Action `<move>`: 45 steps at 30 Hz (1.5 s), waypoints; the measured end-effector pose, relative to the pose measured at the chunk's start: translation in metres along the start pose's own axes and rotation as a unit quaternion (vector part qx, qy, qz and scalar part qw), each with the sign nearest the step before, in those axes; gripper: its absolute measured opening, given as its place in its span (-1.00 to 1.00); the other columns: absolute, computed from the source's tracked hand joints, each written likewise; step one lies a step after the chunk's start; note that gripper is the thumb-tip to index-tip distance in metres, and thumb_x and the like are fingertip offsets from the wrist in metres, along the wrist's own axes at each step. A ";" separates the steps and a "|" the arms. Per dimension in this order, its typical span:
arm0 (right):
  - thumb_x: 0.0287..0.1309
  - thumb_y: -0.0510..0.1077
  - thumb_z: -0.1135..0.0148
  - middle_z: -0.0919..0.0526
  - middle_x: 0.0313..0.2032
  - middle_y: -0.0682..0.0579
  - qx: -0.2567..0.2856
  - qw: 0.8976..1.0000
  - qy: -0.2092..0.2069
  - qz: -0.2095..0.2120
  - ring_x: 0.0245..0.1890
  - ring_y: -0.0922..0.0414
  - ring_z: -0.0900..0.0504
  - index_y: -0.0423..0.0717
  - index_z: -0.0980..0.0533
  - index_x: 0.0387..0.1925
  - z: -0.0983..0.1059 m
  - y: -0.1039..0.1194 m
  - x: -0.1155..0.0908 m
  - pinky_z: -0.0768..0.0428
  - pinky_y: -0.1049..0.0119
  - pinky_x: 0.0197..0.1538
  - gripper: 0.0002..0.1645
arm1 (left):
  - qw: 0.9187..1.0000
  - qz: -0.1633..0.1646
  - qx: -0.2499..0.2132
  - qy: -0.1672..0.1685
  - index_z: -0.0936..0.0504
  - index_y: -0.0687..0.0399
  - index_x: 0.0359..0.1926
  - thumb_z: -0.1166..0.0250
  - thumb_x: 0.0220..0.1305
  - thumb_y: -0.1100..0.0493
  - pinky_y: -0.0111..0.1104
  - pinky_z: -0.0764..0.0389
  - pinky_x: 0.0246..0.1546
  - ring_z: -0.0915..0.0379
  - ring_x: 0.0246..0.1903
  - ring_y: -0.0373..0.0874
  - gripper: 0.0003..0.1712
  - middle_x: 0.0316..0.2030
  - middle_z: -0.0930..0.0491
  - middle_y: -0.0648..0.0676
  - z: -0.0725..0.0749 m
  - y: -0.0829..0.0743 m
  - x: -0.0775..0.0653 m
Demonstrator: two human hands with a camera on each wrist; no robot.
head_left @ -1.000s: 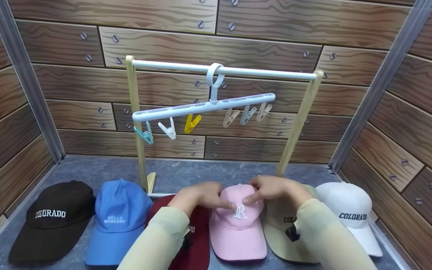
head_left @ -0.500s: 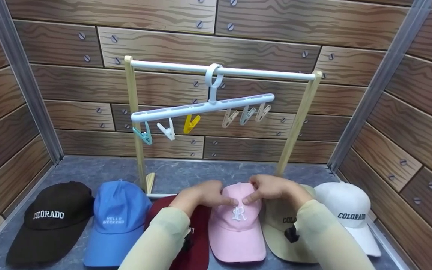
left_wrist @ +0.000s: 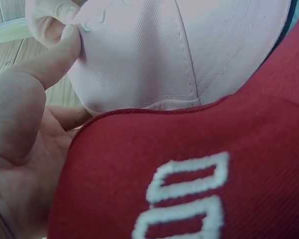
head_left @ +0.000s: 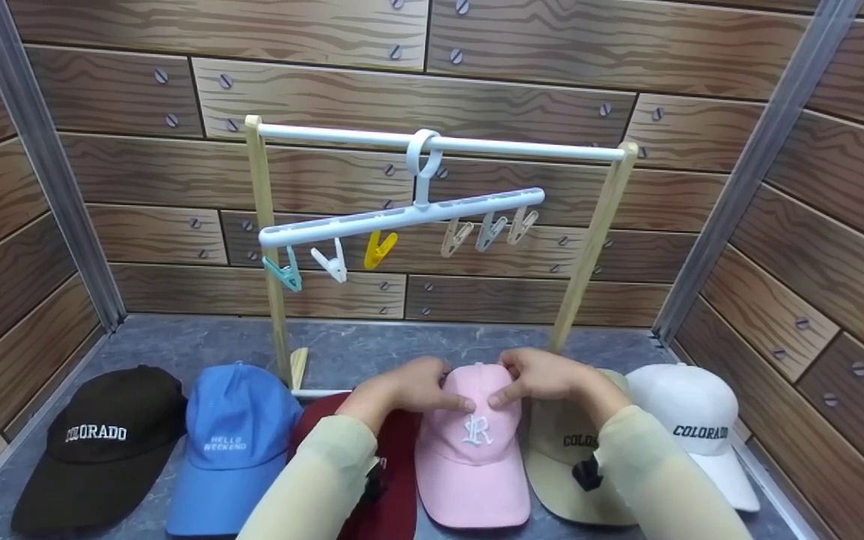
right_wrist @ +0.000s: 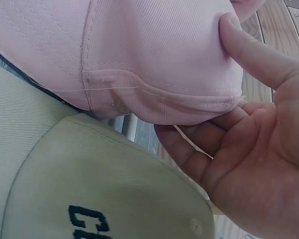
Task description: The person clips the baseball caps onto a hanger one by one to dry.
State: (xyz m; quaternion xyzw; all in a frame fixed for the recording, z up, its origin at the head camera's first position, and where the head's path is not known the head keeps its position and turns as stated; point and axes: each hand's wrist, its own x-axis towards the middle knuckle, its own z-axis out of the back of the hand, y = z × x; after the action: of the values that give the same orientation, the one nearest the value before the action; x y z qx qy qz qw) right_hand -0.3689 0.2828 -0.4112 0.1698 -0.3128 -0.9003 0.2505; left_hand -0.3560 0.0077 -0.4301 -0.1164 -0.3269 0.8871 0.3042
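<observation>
A pink baseball cap (head_left: 469, 480) with a white letter on its front sits in the row, brim toward me. My left hand (head_left: 415, 386) grips its crown from the left, thumb on the front panel. From the other side my right hand (head_left: 544, 375) holds it, thumb pressed on the crown; in the right wrist view the fingers (right_wrist: 184, 149) curl under the cap's lower edge. The left wrist view has the left thumb (left_wrist: 60, 57) on the pink cloth, other fingers partly hidden. Beneath my left forearm lies a dark red cap (left_wrist: 139, 149), under the right a khaki cap (right_wrist: 114, 169).
Behind the caps stands a wooden rack (head_left: 589, 255) with a white bar. A pale blue hanger (head_left: 402, 217) hangs tilted from it, carrying several clothespins. A black cap (head_left: 94, 450) and a blue cap (head_left: 226, 450) lie left, a white cap (head_left: 691, 420) right. Wood-patterned walls enclose the table.
Both hands keep their hold on the pink cap, with the thumbs shifted slightly up off its white letter. The whole scene drifts slightly left in the head view.
</observation>
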 end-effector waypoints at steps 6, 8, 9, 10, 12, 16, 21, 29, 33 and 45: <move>0.27 0.07 -0.64 -0.69 -0.28 0.08 0.001 1.000 -0.003 0.006 -0.28 0.12 -0.60 -0.12 -0.61 -0.12 -0.002 -0.001 -0.001 -0.58 0.15 -0.15 -0.55 | 1.000 0.001 -0.016 -0.005 -0.77 0.15 -0.07 -0.56 0.34 -0.20 -0.25 -0.53 -0.25 -0.46 -0.35 -0.17 -0.50 -0.37 -0.61 -0.07 0.000 0.001 -0.001; 0.27 0.07 -0.65 -0.69 -0.29 0.09 0.000 1.000 -0.005 0.008 -0.28 0.12 -0.60 -0.12 -0.61 -0.13 -0.002 0.000 -0.001 -0.58 0.16 -0.16 -0.56 | 1.000 0.004 -0.022 -0.007 -0.76 0.15 -0.09 -0.56 0.34 -0.18 -0.26 -0.53 -0.26 -0.46 -0.35 -0.17 -0.52 -0.38 -0.60 -0.07 0.000 0.001 -0.002; 0.27 0.06 -0.65 -0.69 -0.29 0.09 0.000 1.000 -0.007 0.010 -0.29 0.12 -0.60 -0.11 -0.61 -0.14 -0.002 0.000 -0.002 -0.58 0.16 -0.16 -0.57 | 1.000 0.004 -0.026 -0.008 -0.76 0.16 -0.12 -0.57 0.34 -0.17 -0.26 -0.52 -0.28 -0.45 -0.36 -0.17 -0.53 -0.39 -0.59 -0.07 0.000 0.001 -0.002; 0.27 0.06 -0.65 -0.68 -0.30 0.09 -0.001 1.000 -0.008 0.010 -0.29 0.12 -0.59 -0.11 -0.61 -0.14 -0.002 0.000 -0.002 -0.58 0.17 -0.17 -0.57 | 0.999 0.005 -0.031 -0.010 -0.76 0.15 -0.14 -0.57 0.35 -0.16 -0.27 -0.51 -0.29 -0.45 -0.37 -0.17 -0.54 -0.41 -0.57 -0.07 0.000 0.001 -0.002; 0.26 0.06 -0.65 -0.68 -0.31 0.08 0.001 1.000 -0.011 0.011 -0.30 0.12 -0.59 -0.12 -0.61 -0.16 -0.002 0.001 -0.003 -0.57 0.17 -0.18 -0.57 | 0.999 0.006 -0.043 -0.016 -0.74 0.13 -0.19 -0.57 0.34 -0.13 -0.28 -0.49 -0.32 -0.43 -0.38 -0.17 -0.58 -0.43 -0.55 -0.07 0.000 0.000 -0.002; 0.27 0.06 -0.65 -0.68 -0.31 0.08 0.004 1.000 -0.019 0.011 -0.30 0.11 -0.59 -0.12 -0.61 -0.15 -0.002 0.004 -0.006 -0.58 0.16 -0.16 -0.57 | 0.997 0.004 -0.063 -0.032 -0.68 0.10 -0.27 -0.59 0.33 -0.08 -0.30 -0.47 -0.38 -0.41 -0.40 -0.17 -0.62 -0.45 -0.52 -0.08 0.000 0.000 -0.003; 0.23 0.00 -0.66 -0.66 -0.32 0.09 0.007 0.999 -0.041 0.013 -0.29 0.12 -0.58 -0.12 -0.59 -0.17 -0.002 0.007 -0.010 -0.58 0.22 -0.18 -0.58 | 0.995 0.001 -0.084 -0.053 -0.63 0.07 -0.30 -0.59 0.34 -0.04 -0.34 -0.44 -0.43 -0.39 -0.43 -0.19 -0.64 -0.47 -0.49 -0.09 -0.001 0.001 -0.001; 0.21 -0.10 -0.68 -0.71 -0.27 0.02 0.072 0.994 -0.086 0.004 -0.24 0.09 -0.64 -0.18 -0.60 -0.10 -0.006 0.008 -0.018 -0.64 0.21 -0.13 -0.58 | 0.989 -0.006 -0.123 -0.087 -0.65 0.13 -0.28 -0.60 0.32 0.02 -0.33 -0.49 -0.40 -0.43 -0.39 -0.17 -0.66 -0.42 -0.53 -0.06 -0.002 -0.005 -0.002; 0.23 -0.08 -0.68 -0.74 -0.26 0.01 0.105 0.989 -0.101 0.002 -0.22 0.07 -0.66 -0.18 -0.60 -0.09 -0.009 0.010 -0.024 -0.65 0.16 -0.10 -0.57 | 0.985 -0.005 -0.138 -0.102 -0.65 0.17 -0.20 -0.61 0.32 0.03 -0.30 -0.55 -0.32 -0.48 -0.32 -0.14 -0.65 -0.35 -0.58 -0.02 -0.005 -0.007 -0.004; 0.32 -0.09 -0.61 -0.74 -0.21 -0.05 0.149 0.977 -0.151 0.024 -0.16 0.04 -0.68 -0.24 -0.63 0.02 -0.018 0.008 -0.036 -0.67 0.25 -0.07 -0.58 | 0.965 -0.008 -0.205 -0.163 -0.70 0.19 -0.18 -0.58 0.34 0.17 -0.30 -0.59 -0.24 -0.50 -0.27 -0.14 -0.76 -0.32 -0.60 -0.02 -0.014 -0.014 -0.007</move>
State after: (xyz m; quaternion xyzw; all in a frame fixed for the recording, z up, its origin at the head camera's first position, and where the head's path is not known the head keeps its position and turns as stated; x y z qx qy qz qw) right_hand -0.3284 0.2890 -0.4139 0.0597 -0.4819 -0.8525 0.1935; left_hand -0.3379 0.0187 -0.4318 -0.0278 -0.5475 0.8060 0.2234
